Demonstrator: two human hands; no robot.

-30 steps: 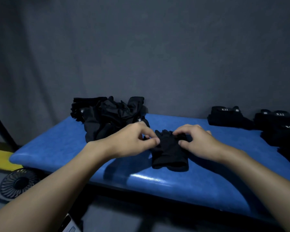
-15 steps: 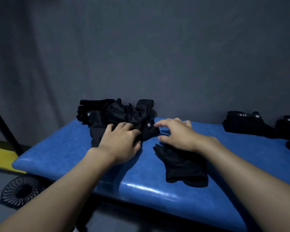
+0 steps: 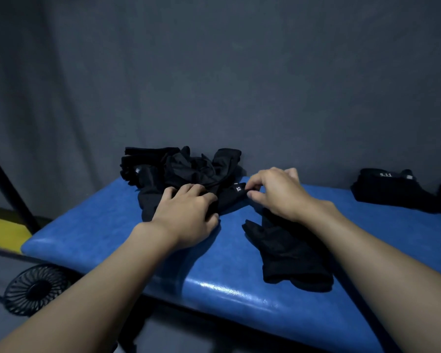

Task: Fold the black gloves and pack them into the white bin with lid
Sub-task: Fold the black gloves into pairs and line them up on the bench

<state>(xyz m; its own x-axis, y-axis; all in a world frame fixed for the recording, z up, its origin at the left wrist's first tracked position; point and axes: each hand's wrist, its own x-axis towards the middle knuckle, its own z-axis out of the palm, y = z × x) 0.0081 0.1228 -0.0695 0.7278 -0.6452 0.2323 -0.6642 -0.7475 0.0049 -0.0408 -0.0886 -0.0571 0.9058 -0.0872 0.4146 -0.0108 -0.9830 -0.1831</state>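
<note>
The right hand point(image 3: 278, 193) pinched the labelled glove point(image 3: 233, 193) by its cuff, near the blue bench's point(image 3: 99, 233) back edge. The left hand point(image 3: 189, 216) lay on the glove pile point(image 3: 189, 166) (grip unclear), and another glove point(image 3: 290, 256) lay flat near the front edge.

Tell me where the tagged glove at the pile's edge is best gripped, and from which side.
Grip the tagged glove by its free end beside the white tag, coming from the right: that end pokes out of the pile flat on the bench. The right hand pinches there; the left hand presses the rest.
</note>
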